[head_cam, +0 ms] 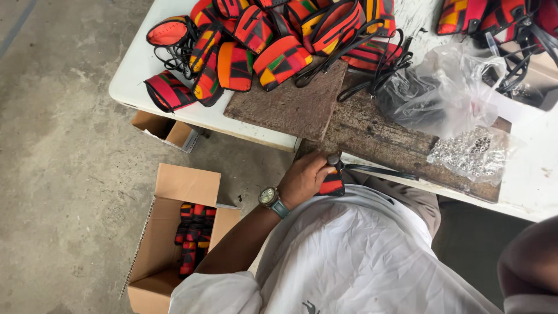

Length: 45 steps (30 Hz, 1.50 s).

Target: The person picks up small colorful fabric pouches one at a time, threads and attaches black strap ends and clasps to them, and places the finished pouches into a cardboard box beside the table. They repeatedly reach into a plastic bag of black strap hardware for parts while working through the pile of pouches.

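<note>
My left hand (pixel 303 179), with a watch on its wrist, is closed around a small red, orange and black patterned pouch (pixel 332 186) at the near edge of the table. A dark round tool tip (pixel 333 159) sticks up by the fingers. The pouch's black strap (pixel 381 172) trails to the right along a worn brown board (pixel 372 131). Only my right arm (pixel 529 261) shows at the bottom right corner; its hand is out of frame.
Several matching pouches (pixel 273 40) lie heaped on the white table (pixel 136 70). A clear bag of metal rings (pixel 474 152) and a bag of dark items (pixel 436 87) sit at right. An open cardboard box (pixel 168 244) holding pouches stands on the concrete floor; a smaller box (pixel 165 129) sits under the table.
</note>
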Each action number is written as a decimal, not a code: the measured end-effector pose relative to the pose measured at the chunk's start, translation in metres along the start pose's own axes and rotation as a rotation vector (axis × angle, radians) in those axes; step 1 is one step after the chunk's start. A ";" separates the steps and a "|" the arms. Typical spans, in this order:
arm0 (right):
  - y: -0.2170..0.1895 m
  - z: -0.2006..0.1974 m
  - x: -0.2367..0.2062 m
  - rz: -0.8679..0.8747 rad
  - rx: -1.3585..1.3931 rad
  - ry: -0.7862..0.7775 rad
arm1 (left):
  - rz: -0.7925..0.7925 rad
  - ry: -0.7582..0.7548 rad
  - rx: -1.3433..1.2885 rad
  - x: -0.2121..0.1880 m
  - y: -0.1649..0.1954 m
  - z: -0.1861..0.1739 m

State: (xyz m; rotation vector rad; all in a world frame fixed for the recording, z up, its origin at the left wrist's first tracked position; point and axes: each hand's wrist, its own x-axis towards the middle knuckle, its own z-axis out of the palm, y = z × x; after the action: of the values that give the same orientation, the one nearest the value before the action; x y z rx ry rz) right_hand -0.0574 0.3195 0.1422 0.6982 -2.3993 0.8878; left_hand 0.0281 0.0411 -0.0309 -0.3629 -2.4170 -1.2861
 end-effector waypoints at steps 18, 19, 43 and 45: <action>0.070 0.127 0.007 -0.274 -0.415 -0.428 | -0.207 0.122 -0.259 0.004 -0.005 0.015; 0.069 0.131 0.008 -0.296 -0.395 -0.394 | -0.233 0.159 -0.315 0.006 -0.008 0.017; 0.011 0.152 -0.120 -0.135 0.412 -0.352 | -0.356 0.386 -0.679 0.002 -0.033 0.040; 0.009 0.145 -0.116 -0.267 0.396 -0.321 | -0.386 0.392 -0.708 0.003 -0.033 0.044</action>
State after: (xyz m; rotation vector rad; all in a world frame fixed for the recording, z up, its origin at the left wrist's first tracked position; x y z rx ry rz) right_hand -0.0130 0.2591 -0.0281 1.3682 -2.3328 1.2235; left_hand 0.0035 0.0594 -0.0766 0.1847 -1.6918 -2.1366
